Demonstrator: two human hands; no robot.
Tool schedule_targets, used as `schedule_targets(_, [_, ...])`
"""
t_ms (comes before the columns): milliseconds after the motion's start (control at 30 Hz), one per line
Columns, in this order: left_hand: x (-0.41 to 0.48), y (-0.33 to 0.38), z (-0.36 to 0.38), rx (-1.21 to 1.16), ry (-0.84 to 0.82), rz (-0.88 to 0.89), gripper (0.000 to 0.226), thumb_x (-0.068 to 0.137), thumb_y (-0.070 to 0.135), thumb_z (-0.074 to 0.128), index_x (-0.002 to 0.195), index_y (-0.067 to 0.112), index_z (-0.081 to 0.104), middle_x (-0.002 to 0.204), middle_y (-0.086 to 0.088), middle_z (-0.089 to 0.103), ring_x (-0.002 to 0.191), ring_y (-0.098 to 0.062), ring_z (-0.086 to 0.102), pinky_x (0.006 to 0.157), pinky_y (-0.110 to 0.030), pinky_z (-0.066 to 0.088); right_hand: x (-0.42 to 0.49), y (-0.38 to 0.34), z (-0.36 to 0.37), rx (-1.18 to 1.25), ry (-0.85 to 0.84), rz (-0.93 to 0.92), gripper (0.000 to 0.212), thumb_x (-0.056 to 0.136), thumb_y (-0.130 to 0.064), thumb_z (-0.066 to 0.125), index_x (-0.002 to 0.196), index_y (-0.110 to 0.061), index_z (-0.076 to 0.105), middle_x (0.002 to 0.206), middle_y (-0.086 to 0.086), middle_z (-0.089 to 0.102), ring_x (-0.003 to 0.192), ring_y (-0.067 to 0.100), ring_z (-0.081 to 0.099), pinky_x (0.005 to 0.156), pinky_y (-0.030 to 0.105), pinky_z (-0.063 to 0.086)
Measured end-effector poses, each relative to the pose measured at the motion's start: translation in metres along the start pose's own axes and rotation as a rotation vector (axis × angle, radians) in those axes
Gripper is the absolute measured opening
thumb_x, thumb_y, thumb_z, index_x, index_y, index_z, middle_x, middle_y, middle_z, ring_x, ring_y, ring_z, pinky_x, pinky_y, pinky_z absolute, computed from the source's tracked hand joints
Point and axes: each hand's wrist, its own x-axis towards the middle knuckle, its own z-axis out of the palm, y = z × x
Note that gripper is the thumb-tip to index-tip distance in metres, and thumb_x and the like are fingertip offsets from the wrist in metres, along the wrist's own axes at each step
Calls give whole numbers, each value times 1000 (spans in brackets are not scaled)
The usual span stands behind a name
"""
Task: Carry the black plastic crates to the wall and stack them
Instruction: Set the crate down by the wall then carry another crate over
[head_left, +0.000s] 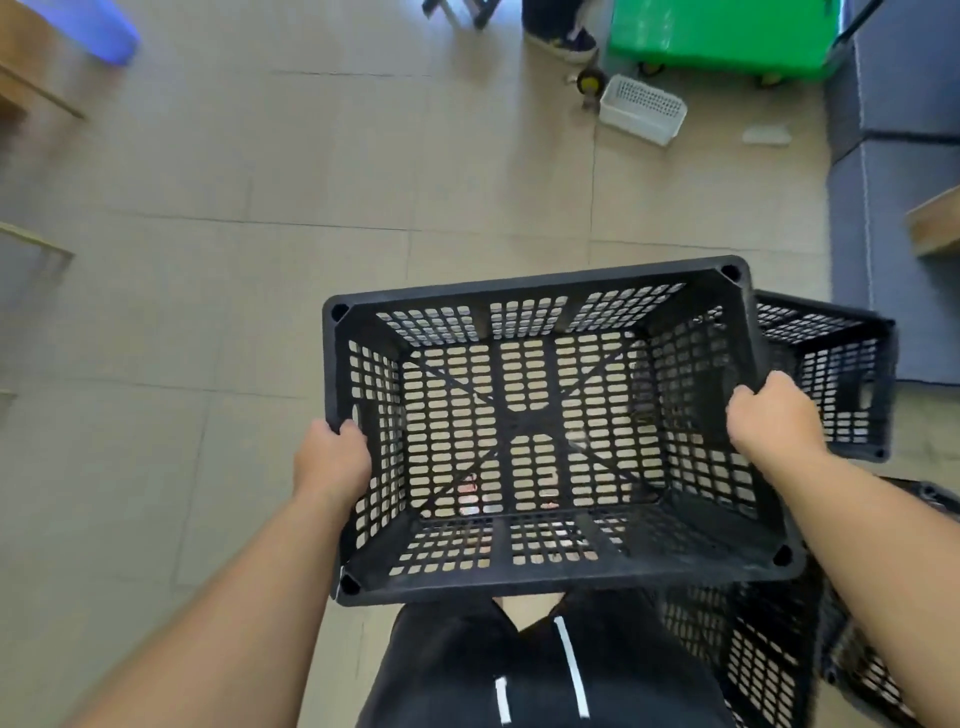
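Hanging between both hands' grip, left hand (332, 457) and right hand (774, 415): black crate (545, 436).

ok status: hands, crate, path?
Left hand and right hand each grip a short side of the black crate, held level, empty. More crates at right. Floor ahead open; white basket far off.

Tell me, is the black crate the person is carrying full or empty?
Empty. The held black crate has nothing inside; the floor tiles show through its slotted bottom. The left hand and right hand grip its sides.
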Motion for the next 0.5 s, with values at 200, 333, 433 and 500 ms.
schedule_targets(200, [-58,-50,-33,-73,132,-133,33,100,32,43,111,7,63,111,-15,71,101,-39,65,94,-50,52,-24,-33,-22,-69,-28,-191,37,98,-25,44,125,-1,53,126,28,58,113,45,55,89,45,44])
schedule_targets(333, [-102,-101,-52,-180,210,-266,39,103,33,42,122,5,62,117,-15,70,106,-39,64,96,-52,52,-52,-63,-21,-110,-52,-353,36,98,-26,44,124,-3,54,123,24,61,108,42,58,76,41,39])
schedule_targets(433, [-129,-145,-69,-243,274,-367,37,103,32,42,118,5,62,113,-15,70,101,-38,65,93,-51,53,-83,-90,-11,-173,-78,-472,32,98,-29,44,117,-5,54,111,20,62,96,40,57,74,40,40])
schedule_targets(500, [-147,-177,-79,-297,314,-432,36,104,32,41,119,5,61,113,-14,70,100,-37,65,92,-51,53,-109,-108,0,-192,-105,-548,28,99,-27,44,116,-7,54,102,15,59,87,34,55,70,39,44])
